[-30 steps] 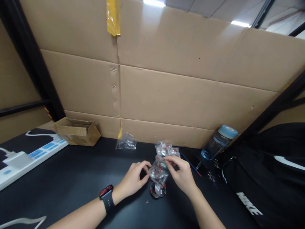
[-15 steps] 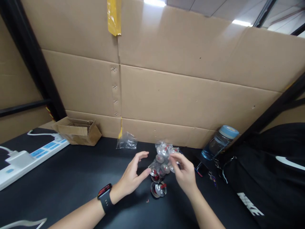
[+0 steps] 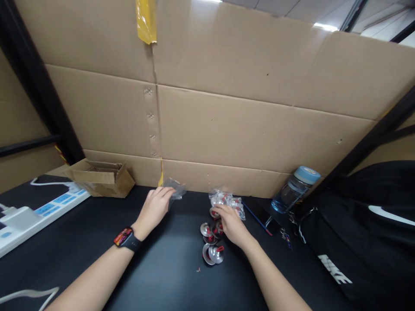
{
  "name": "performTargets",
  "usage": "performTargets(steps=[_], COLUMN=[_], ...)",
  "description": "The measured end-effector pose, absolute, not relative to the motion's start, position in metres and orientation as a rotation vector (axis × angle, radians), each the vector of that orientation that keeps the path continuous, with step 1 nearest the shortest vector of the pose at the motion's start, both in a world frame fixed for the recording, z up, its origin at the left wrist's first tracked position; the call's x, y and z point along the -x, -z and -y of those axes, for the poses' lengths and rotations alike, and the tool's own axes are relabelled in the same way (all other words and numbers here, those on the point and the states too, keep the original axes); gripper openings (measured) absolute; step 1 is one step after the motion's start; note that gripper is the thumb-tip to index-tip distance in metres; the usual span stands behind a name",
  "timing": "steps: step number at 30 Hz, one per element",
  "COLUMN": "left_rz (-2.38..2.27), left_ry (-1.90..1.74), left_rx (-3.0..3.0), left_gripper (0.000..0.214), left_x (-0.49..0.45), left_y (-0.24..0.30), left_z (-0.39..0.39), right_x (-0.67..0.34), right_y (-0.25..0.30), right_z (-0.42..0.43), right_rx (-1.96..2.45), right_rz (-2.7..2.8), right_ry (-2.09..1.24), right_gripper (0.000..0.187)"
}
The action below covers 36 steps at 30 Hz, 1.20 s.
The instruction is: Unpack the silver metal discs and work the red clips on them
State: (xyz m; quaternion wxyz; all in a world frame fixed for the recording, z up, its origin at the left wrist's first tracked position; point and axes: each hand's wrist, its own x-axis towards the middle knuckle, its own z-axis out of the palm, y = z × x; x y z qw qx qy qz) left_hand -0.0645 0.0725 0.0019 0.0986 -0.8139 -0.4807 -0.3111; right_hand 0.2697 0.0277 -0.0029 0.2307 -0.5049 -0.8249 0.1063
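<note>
Working on a black tabletop point(image 3: 155, 276) against a cardboard wall point(image 3: 227, 134), power strip point(image 3: 63, 198) and open carton point(image 3: 116, 188) at left, blue-lidded bottle point(image 3: 293, 190) and black bag point(image 3: 366, 229) at right; bare silver finger cymbals point(image 3: 216, 255) with red loops sit centre-front, plastic-wrapped ones point(image 3: 238, 207) behind. Vs 0.5 s ago: left hand point(image 3: 156, 206) moved from beside the cymbals to the clear plastic bag point(image 3: 178, 190) near the wall, fingers over it, grip can't tell; right hand point(image 3: 231, 222) now curls over the rear cymbals, can't tell if pinching; middle ones now lie uncovered. Readable: NIKE plus swoosh on the black bag; watch point(image 3: 123, 236) screen lit, illegible.
</note>
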Motion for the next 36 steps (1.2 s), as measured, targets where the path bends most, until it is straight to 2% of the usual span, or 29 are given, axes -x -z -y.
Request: performTargets(steps=[3,9,13,15,19,21,24,29,36], left_rz=[1.467,1.530,1.431,1.328,1.279,1.311,1.347,1.435,1.517], left_ry=[0.809,0.811,0.992,1.124,1.354,1.404,1.407,1.617,1.904], left_rx=[2.284,2.198,2.314,2.520,3.036,3.259,3.483,3.600,3.597], left_gripper=[0.039,0.046,0.034,0.028,0.028,0.026,0.022,0.015,0.010], left_x=[0.071,0.060,0.045,0.033,0.010,0.005,0.004,0.002,-0.007], left_y=[0.000,-0.005,-0.009,-0.008,-0.008,-0.008,-0.006,0.005,0.008], left_z=[-0.075,-0.061,-0.047,-0.037,-0.016,-0.009,-0.007,-0.008,-0.007], right_x=[-0.272,-0.272,-0.274,-0.270,-0.253,-0.244,-0.236,-0.233,-0.229], right_y=[0.007,0.002,-0.001,-0.004,-0.014,-0.018,-0.020,-0.018,-0.018], right_z=[-0.033,-0.035,-0.038,-0.034,-0.010,0.002,0.013,0.013,0.020], right_rx=[1.455,1.309,1.259,1.241,1.077,1.008,0.972,0.917,0.939], right_rz=[2.376,2.414,2.284,2.159,2.001,1.984,1.982,1.850,1.808], right_ry=[-0.298,-0.318,-0.356,-0.455,-0.893,-1.014,-1.028,-1.214,-1.250], right_gripper=[0.071,0.044,0.030,0.023,0.014,0.013,0.012,0.023,0.021])
